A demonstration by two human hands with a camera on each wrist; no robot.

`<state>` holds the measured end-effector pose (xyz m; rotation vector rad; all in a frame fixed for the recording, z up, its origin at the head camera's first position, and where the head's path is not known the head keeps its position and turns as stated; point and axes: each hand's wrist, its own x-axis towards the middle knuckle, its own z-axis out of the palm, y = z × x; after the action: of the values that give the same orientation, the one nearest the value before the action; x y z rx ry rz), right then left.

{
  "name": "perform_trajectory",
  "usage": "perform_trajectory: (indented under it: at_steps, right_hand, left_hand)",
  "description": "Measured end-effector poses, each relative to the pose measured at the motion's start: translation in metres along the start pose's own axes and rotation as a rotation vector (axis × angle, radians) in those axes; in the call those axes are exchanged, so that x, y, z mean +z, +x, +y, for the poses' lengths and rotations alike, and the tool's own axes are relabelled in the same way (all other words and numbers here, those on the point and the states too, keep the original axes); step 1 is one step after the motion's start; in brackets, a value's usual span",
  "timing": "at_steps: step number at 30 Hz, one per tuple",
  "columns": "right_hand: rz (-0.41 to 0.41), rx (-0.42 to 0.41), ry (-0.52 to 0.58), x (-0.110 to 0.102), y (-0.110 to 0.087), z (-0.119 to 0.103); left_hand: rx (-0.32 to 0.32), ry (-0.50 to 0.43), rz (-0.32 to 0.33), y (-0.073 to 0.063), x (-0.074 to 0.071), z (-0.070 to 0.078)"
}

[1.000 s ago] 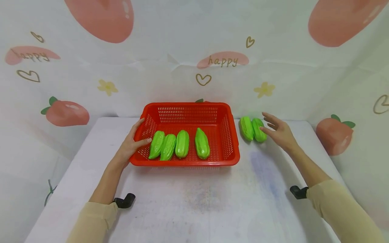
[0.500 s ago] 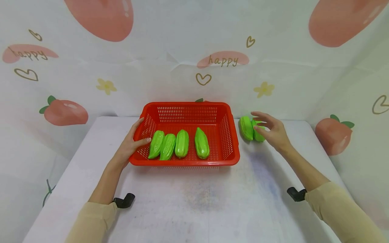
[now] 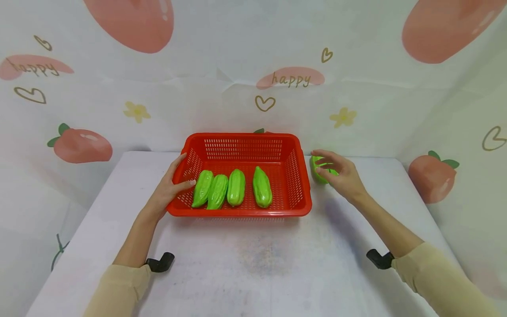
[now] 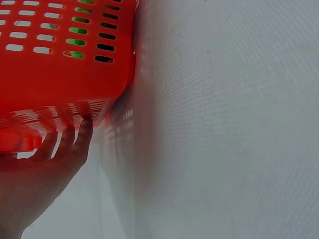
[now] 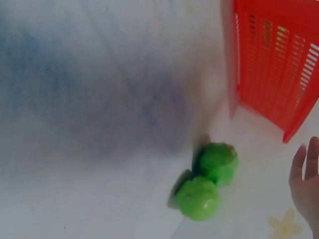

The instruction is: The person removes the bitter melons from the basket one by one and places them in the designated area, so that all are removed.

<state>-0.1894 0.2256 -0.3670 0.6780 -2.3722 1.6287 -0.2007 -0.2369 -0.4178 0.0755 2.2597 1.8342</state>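
A red plastic basket (image 3: 239, 212) with slotted walls stands at the middle of the table, several green bitter melons (image 3: 236, 187) lying in it. My left hand (image 3: 164, 191) holds its left rim, thumb over the inside and fingers against the outer wall, as the left wrist view also shows of the fingers (image 4: 82, 137). Right of the basket, two more bitter melons (image 5: 198, 198) lie side by side on the table. Over them hovers my right hand (image 3: 343, 177), fingers spread and loosely bent, partly hiding both in the head view. Nothing is in its grasp.
The white table (image 3: 253, 268) carries faint smudges. Behind it hangs a pale cloth (image 3: 222, 57) printed with fruit, hearts and flowers, close to the basket's back rim. A black wrist mount (image 3: 160, 263) sticks out beside each sleeve.
My right hand has moved left, from the right side of the two loose bitter melons to over them. The left hand stays at the basket's rim.
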Motion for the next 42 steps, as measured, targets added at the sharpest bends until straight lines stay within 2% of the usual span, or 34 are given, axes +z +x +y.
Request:
perform_trajectory:
  at_steps: [8, 14, 19, 27, 34, 42]
  right_hand:
    - [-0.046, -0.024, 0.061, 0.013, 0.002, -0.005]
    - [-0.078, -0.023, 0.113, 0.023, 0.006, 0.01]
    - [-0.126, 0.023, 0.092, 0.03, 0.008, 0.013]
    - [-0.224, 0.145, 0.048, 0.042, 0.011, 0.0]
    - [-0.254, 0.162, 0.0, 0.048, 0.015, -0.005]
    - [-0.304, 0.198, 0.038, 0.055, 0.02, -0.007]
  left_hand:
    - [0.006, 0.0, -0.001, 0.0, 0.0, 0.0]
    - [0.008, 0.004, -0.001, 0.0, 0.001, -0.001]
    - [0.007, 0.007, 0.002, -0.001, 0.001, -0.001]
    - [0.0, 0.013, 0.004, -0.001, 0.0, 0.0]
    - [0.0, 0.014, 0.008, -0.001, 0.001, 0.0]
    - [-0.002, 0.015, 0.009, 0.0, 0.001, 0.0]
